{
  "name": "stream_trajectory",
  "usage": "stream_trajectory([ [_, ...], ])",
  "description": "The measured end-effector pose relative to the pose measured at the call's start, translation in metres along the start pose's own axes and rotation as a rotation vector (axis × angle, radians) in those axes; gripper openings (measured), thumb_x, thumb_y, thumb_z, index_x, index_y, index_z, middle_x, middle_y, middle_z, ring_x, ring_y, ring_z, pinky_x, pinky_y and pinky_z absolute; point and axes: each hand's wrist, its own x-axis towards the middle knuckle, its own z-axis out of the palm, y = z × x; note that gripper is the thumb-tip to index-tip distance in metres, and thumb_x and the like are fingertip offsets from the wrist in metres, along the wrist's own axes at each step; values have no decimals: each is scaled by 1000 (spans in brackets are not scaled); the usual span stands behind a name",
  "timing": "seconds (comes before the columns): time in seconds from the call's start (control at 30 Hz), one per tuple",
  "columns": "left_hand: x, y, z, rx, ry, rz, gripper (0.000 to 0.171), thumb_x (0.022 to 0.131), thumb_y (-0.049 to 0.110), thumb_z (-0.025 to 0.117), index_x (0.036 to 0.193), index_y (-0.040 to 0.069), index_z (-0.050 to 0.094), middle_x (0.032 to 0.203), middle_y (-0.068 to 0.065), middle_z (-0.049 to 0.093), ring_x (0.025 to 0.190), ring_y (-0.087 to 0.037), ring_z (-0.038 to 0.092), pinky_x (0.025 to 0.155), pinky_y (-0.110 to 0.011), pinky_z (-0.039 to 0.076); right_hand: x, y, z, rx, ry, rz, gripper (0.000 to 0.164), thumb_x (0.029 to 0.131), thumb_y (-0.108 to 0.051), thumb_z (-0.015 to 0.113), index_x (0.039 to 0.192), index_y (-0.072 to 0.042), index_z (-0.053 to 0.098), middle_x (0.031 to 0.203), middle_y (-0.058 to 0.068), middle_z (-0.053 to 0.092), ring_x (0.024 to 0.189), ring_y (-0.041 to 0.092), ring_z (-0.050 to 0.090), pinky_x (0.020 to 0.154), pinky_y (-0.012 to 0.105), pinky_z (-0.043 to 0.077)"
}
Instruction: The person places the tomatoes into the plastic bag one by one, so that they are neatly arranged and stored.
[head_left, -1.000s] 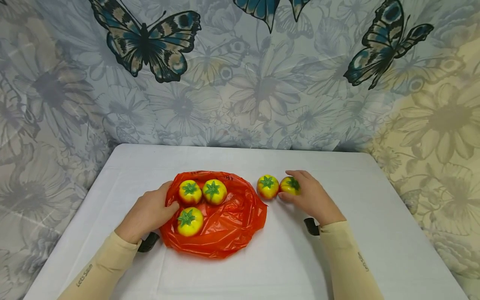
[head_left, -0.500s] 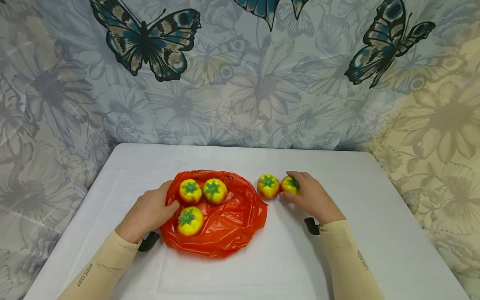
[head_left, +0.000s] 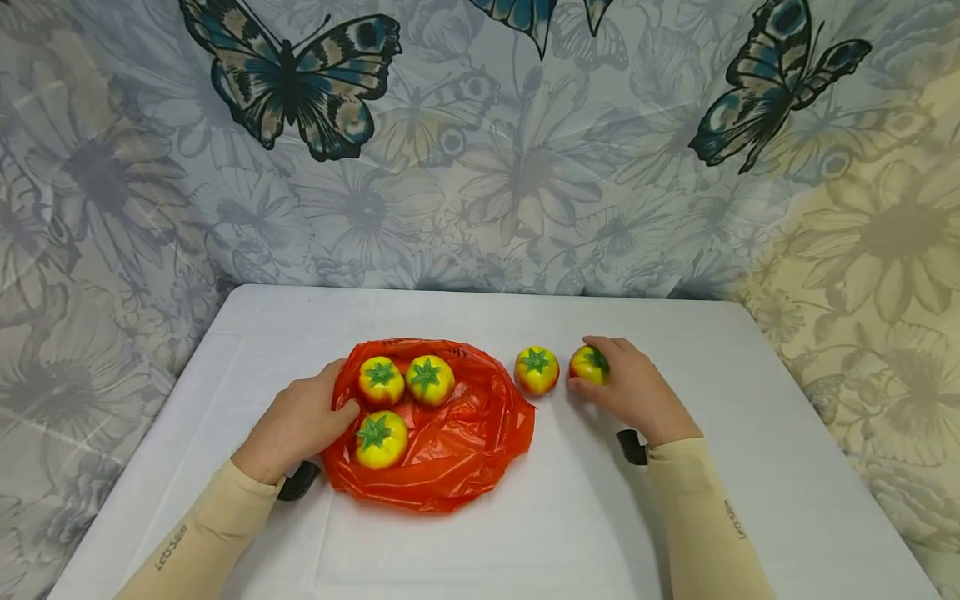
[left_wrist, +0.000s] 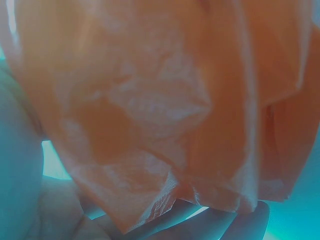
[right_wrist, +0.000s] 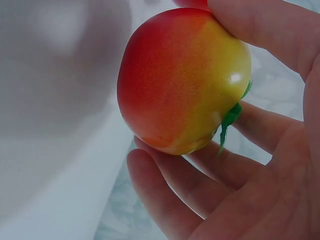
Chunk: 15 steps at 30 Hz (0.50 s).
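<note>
head view: since the earlier frames, the right hand point(head_left: 641, 396) and the glossy round red-and-yellow fruit with a green leafy cap point(head_left: 588, 365) in its hold have shifted rightward; a narrow gap now separates it from the loose round red-and-yellow fruit point(head_left: 537, 372) standing on the white cloth-covered table point(head_left: 750, 408). the left hand point(head_left: 300, 423) pinches the left edge of the crumpled red plastic bag point(head_left: 465, 442), thumb over the film. three more green-capped fruits point(head_left: 430, 382) rest within the bag's outline — inside or on top cannot be told. caution: a tug on the bag could set these rolling; a leftward sweep of the right hand could knock the loose fruit away.

left wrist view: bag film fills most of the frame, fingers behind it. caution: the film appears thin; a hard pull could tear it or slide it from the pinch.

right wrist view: thumb on one side, fingers on the other — the hold is as wide as the fruit. caution: the smooth, rounded surface could slip if the fingers relax.

count: fruits, five (one held, one loose, three at the bag); bags, one; hands, two; tables, one.
</note>
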Motion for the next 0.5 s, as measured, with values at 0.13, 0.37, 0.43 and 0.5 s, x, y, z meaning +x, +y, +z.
stream_trajectory([
  [0.13, 0, 0, -1, 0, 0, 0, 69, 103, 27, 61, 163, 1, 39, 140, -22, 71, 101, -25, 75, 84, -48, 68, -1, -3, -6, -6, 10, 4, 75, 96, -41, 79, 158, -10, 51, 153, 27, 54, 134, 49, 57, 112, 68, 50],
  [0.37, 0, 1, -1, 6, 5, 5, 69, 103, 27, 60, 163, 1, 39, 141, -22, 70, 106, -28, 75, 88, -51, 67, -5, -9, -14, -12, 33, -21, 74, 97, -38, 79, 159, -9, 50, 153, 27, 54, 131, 49, 58, 111, 68, 51],
  [0.43, 0, 1, -1, 9, 6, 5, 69, 103, 27, 60, 164, 1, 39, 142, -22, 70, 107, -29, 76, 90, -52, 66, -6, -10, -16, -12, 35, -23, 74, 97, -38, 79, 159, -9, 50, 153, 26, 54, 131, 49, 58, 111, 68, 51],
  [0.5, 0, 1, -1, 10, 7, 6, 69, 103, 27, 60, 163, 1, 39, 141, -22, 70, 107, -29, 76, 90, -52, 66, -8, -13, -18, -8, 37, -25, 75, 97, -39, 79, 160, -9, 49, 154, 26, 53, 132, 48, 57, 111, 68, 51],
])
